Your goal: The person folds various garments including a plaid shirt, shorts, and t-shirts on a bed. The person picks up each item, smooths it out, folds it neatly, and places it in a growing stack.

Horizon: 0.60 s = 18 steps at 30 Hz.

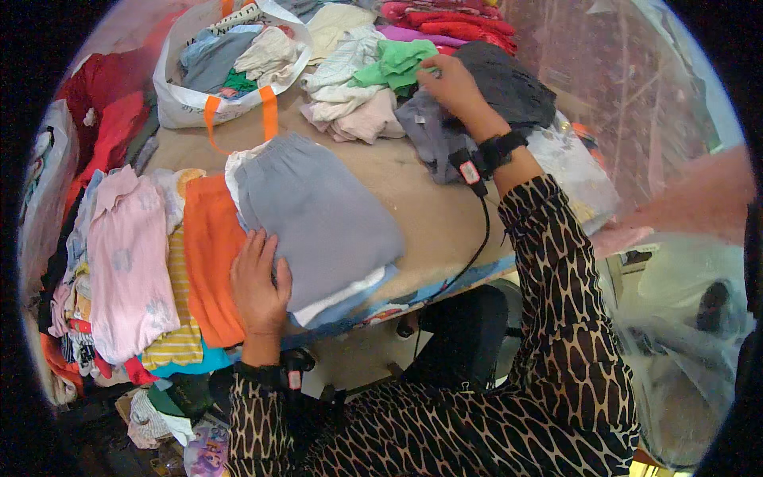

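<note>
My left hand rests flat, fingers apart, on the left edge of folded grey elastic-waist trousers, beside a folded orange garment. Farther off, my right hand reaches to a crumpled bright green cloth; its fingertips are bent at the cloth's right end, and whether they pinch it I cannot tell. Below that wrist lies a dark grey garment with a small tag. A black garment is heaped to the right, and white and pale pink clothes lie left of it. Both wrists wear black straps.
A white bag with orange handles holds clothes at the back left. Pink patterned clothing and a yellow striped garment lie at the left. Red clothes are stacked at the back. A clear plastic bag stands right. A cable hangs from my right wrist.
</note>
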Motion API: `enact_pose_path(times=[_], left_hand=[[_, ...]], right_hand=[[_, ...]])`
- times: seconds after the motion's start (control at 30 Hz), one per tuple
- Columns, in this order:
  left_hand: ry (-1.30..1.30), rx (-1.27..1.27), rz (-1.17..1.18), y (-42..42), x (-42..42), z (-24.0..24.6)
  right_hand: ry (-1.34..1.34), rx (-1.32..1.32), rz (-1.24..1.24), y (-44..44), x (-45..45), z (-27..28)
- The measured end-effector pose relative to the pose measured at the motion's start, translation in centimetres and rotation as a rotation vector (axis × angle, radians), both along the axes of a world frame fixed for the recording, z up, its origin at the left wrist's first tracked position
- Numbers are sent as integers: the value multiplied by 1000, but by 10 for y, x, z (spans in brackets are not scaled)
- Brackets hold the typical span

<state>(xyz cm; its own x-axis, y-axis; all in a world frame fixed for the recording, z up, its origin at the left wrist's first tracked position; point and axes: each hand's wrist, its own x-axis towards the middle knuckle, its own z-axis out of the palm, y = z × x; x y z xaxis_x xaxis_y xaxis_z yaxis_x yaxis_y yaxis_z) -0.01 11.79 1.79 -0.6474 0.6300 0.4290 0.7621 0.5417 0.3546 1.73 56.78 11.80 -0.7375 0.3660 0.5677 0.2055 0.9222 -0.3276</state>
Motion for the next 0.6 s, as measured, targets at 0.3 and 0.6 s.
enact_pose_path(times=[0.3,0.6], left_hand=[[16,0,34,5,3,2],[33,22,58,6,6,-2]], right_hand=[[-162,-198,-227,73,-70,-48],[250,-907,204,16,-28,14]])
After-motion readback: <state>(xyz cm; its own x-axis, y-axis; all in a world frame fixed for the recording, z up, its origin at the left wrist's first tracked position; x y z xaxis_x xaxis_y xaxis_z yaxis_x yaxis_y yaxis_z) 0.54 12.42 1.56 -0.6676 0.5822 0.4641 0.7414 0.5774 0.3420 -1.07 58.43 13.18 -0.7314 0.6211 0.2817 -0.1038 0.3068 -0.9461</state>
